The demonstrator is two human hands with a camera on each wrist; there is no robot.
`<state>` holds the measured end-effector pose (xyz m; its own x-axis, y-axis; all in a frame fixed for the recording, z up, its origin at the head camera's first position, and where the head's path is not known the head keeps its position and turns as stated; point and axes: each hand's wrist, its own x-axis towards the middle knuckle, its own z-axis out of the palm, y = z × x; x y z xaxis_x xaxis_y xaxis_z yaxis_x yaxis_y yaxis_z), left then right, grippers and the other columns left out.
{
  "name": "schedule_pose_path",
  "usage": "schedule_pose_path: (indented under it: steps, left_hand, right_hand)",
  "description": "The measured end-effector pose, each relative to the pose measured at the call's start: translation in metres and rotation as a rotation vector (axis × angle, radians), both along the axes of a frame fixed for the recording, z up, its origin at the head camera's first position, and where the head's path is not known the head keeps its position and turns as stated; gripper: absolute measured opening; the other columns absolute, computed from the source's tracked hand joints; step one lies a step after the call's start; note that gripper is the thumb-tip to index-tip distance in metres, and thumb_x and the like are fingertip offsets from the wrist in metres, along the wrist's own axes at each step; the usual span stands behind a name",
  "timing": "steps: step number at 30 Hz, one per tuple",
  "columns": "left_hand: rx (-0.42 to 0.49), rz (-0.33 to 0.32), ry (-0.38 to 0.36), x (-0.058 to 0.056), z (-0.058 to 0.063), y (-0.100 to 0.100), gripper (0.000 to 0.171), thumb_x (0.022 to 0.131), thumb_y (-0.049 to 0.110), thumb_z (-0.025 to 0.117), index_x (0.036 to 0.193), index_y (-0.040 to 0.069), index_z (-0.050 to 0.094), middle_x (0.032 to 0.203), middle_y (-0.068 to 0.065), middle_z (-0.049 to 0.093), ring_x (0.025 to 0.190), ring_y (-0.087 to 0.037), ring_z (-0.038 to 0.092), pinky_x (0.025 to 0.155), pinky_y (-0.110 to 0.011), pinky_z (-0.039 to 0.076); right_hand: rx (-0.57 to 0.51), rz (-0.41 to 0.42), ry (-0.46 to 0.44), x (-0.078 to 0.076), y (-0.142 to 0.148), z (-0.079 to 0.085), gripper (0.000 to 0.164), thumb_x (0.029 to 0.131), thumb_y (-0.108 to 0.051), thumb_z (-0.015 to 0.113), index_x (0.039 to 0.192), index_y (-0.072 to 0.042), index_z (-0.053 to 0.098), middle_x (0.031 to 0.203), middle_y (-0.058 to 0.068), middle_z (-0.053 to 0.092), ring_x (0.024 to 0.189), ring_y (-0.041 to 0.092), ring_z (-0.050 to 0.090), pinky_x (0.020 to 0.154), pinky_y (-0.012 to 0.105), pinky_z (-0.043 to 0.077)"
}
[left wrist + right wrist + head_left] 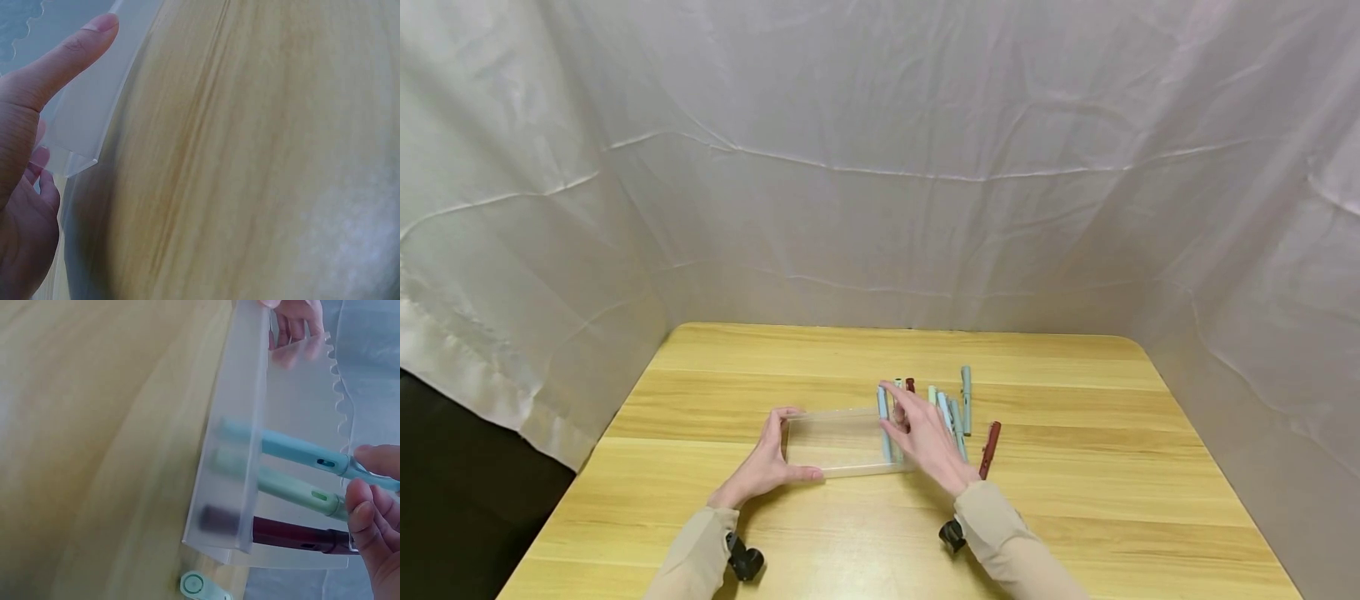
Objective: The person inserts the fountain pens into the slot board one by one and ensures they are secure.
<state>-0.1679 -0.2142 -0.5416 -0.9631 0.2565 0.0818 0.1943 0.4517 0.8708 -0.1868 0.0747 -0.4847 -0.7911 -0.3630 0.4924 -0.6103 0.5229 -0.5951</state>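
A clear plastic tray [865, 472] with one scalloped edge sits on the table. My left hand [767, 462] grips its left end, thumb on the near wall and fingers at the far side; in the left wrist view the thumb presses the frosted wall [87, 106]. At the tray's right end my right hand [928, 437] pinches a light blue pen [300, 452] between thumb and fingers, its lower end inside the tray. Beside it in the tray lie a pale green pen [294, 489] and a dark red pen [281, 532], their far ends partly hidden by my fingers.
Right of the tray lie several loose pens: a pale green one [932, 394], a light blue one [944, 408], a grey-green one [966, 400] and a red one [990, 450]. Pale curtains [910, 208] hang behind and beside the wooden table [1112, 500].
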Motion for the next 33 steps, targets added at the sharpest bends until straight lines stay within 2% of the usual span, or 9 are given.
schedule_pose_path:
  steps: [5,14,20,33]
  left_hand:
    - [0.0,-0.001,-0.003,-0.0002,-0.0009,0.0,0.108,0.062,0.03,0.097,0.142,0.006,0.028,0.151,-0.022,0.03,0.15,-0.047,0.022,0.124,-0.066,0.016]
    - [0.005,-0.008,-0.009,-0.0003,-0.0007,-0.0005,0.108,0.063,0.03,0.096,0.143,0.007,0.028,0.152,-0.021,0.029,0.15,-0.046,0.02,0.125,-0.066,0.015]
    - [0.006,-0.008,-0.005,-0.0005,0.0001,-0.0004,0.108,0.062,0.029,0.096,0.143,0.008,0.028,0.152,-0.021,0.03,0.15,-0.045,0.021,0.125,-0.065,0.015]
    - [0.002,-0.004,-0.017,-0.0002,0.0013,-0.0005,0.108,0.062,0.029,0.096,0.143,0.008,0.028,0.153,-0.022,0.029,0.151,-0.045,0.019,0.125,-0.065,0.015]
  right_hand:
    - [0.033,-0.014,-0.051,-0.0035,0.0007,0.003,0.06,0.086,-0.006,0.077,0.142,-0.006,0.055,0.071,-0.004,0.06,0.057,-0.003,0.044,0.05,0.014,0.047]
    - [0.102,-0.05,-0.106,-0.0064,0.0015,0.0048,0.058,0.09,-0.013,0.076,0.144,-0.011,0.054,0.062,-0.008,0.056,0.048,-0.003,0.04,0.045,0.013,0.038]
    - [0.133,-0.076,-0.111,-0.0062,0.0022,0.0057,0.06,0.09,-0.017,0.076,0.145,-0.013,0.053,0.058,-0.01,0.052,0.046,-0.002,0.037,0.045,0.013,0.034]
    - [0.133,-0.077,-0.105,-0.0076,0.0019,0.0038,0.06,0.09,-0.018,0.076,0.145,-0.014,0.053,0.053,-0.011,0.047,0.043,-0.002,0.033,0.043,0.013,0.029]
